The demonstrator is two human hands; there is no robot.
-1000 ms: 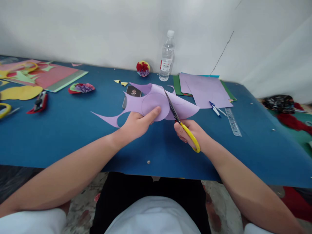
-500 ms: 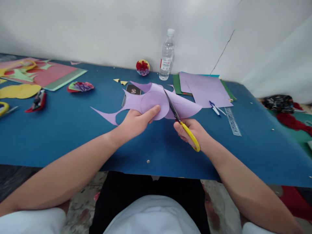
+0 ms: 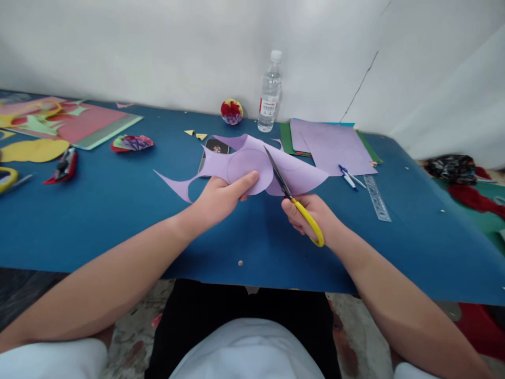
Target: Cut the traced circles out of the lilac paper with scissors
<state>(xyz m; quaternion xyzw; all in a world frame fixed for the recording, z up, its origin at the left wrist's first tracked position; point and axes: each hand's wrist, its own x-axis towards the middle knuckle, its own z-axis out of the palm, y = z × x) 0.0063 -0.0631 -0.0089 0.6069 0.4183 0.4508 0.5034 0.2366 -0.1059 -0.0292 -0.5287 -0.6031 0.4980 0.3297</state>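
A sheet of purple paper (image 3: 246,160) with a drawn circle is pinched in my left hand (image 3: 223,197), thumb on top. Curved pieces are cut out of its left side, leaving a thin pointed strip. My right hand (image 3: 311,216) is closed round the yellow handles of a pair of scissors (image 3: 294,200). Their dark blades lie at the right edge of the circle, against the paper, and look nearly closed. To the right of the blades the paper curls up into a loose fold. A dark phone (image 3: 216,147) lies partly hidden behind the paper.
A water bottle (image 3: 270,92) and a colourful paper ball (image 3: 231,111) stand by the wall. On the right lie purple sheets (image 3: 335,145), pens (image 3: 349,178) and a clear ruler (image 3: 377,198). On the left are a red stapler (image 3: 65,167), a folded paper flower (image 3: 132,142) and yellow paper (image 3: 35,150).
The view has shifted very slightly. Both hands, the paper and the scissors stay in nearly the same position.
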